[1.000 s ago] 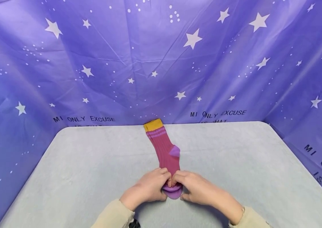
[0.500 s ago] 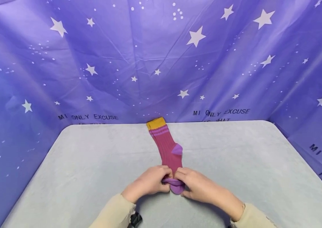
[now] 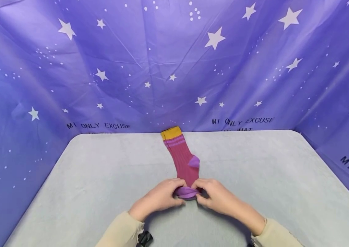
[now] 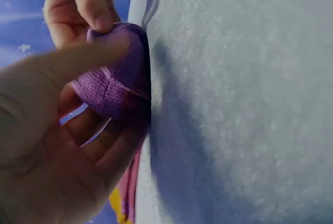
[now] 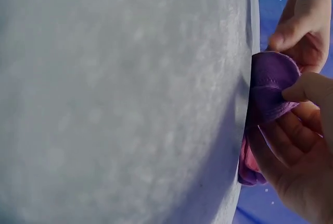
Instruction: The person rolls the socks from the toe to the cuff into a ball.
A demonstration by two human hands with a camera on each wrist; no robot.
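Observation:
A pair of maroon socks [image 3: 182, 157] lies stacked lengthwise on the table, with yellow cuffs at the far end and a purple heel facing right. The purple toe end [image 3: 187, 192] is folded up toward the leg in a short roll. My left hand [image 3: 163, 195] grips the roll's left side; in the left wrist view its thumb lies across the purple knit [image 4: 99, 91], fingers beyond it. On the right side, my right hand [image 3: 216, 196] pinches the roll; the right wrist view has its thumb tip pressed on the purple toe fabric [image 5: 273, 70], fingers behind.
The pale grey table [image 3: 100, 164] extends around the socks on both sides. A purple-blue curtain [image 3: 149, 61] with white stars and lettering hangs behind the table's far edge and along its sides. The cuffs reach that far edge.
Both hands have turned the purple toe end up and moved slightly away from the body, so the flat toe tip that stuck out toward me is now rolled in. The head view has shifted slightly.

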